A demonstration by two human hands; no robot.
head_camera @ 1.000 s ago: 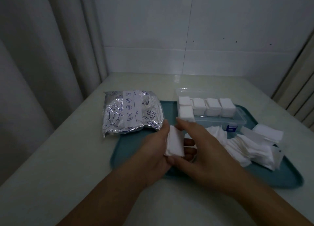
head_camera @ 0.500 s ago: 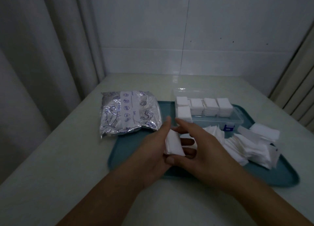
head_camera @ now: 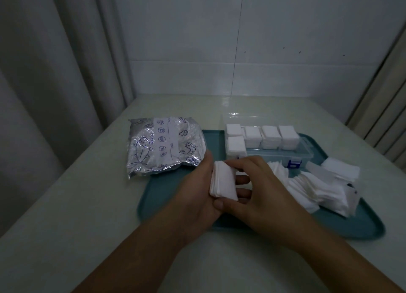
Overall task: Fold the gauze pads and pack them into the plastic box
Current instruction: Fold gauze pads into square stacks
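Item: plastic box [head_camera: 294, 155], clear, lid open toward the wall, blue latch at its near side. Stands on the far part of the tray. Contents: folded gauze stacks [head_camera: 261, 136], white; four in the far row, one in the near row at the left end. The rest of the near row shows no gauze.

Item: tray [head_camera: 167, 196], teal, shallow rim, on a pale table [head_camera: 66, 215]. Holds the box, the loose gauze and both hands above its middle.

Item: loose gauze pile [head_camera: 316, 187], white unfolded squares, spread over the right half of the tray, just in front of the box.

Item: foil pouch [head_camera: 162, 147], silver with blue printed drawings, lying flat, its right edge overlapping the tray's far left corner.

Item: gauze pad [head_camera: 223, 181], a small folded wad, held over the tray's centre, near the front left corner of the box but apart from it.

Left hand [head_camera: 197, 189]: fingers curled behind the pad, thumb along its left edge, gripping it.

Right hand [head_camera: 257, 189]: thumb pressed at the pad's lower corner, index finger over its top edge, pinching it; the other fingers lie extended behind the pad.
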